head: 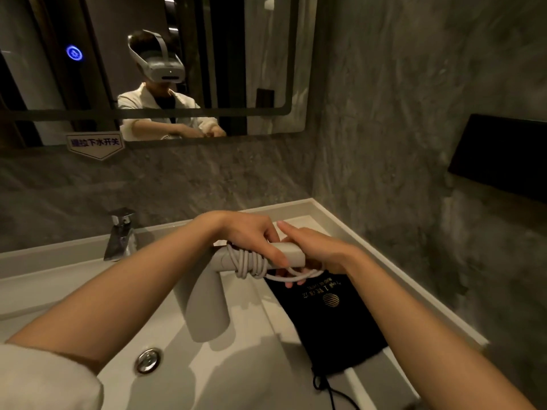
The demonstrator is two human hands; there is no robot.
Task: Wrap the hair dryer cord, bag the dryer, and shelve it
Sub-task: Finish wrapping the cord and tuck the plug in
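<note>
A pale grey hair dryer [207, 303] hangs over the sink, barrel pointing down, handle held level. My left hand [251, 236] grips the handle from above. Its light cord [251, 263] is coiled in several turns around the handle. My right hand [318, 250] sits at the handle's end, with a loose loop of cord running under its fingers. A black drawstring bag [334, 324] with gold print lies flat on the right side of the counter, just below my right hand.
A white basin [59, 291] with a chrome drain plug [148, 360] lies below. A chrome faucet [120, 235] stands at the back left. A mirror [266, 69] hangs above. A dark box [500, 155] is fixed on the grey right wall.
</note>
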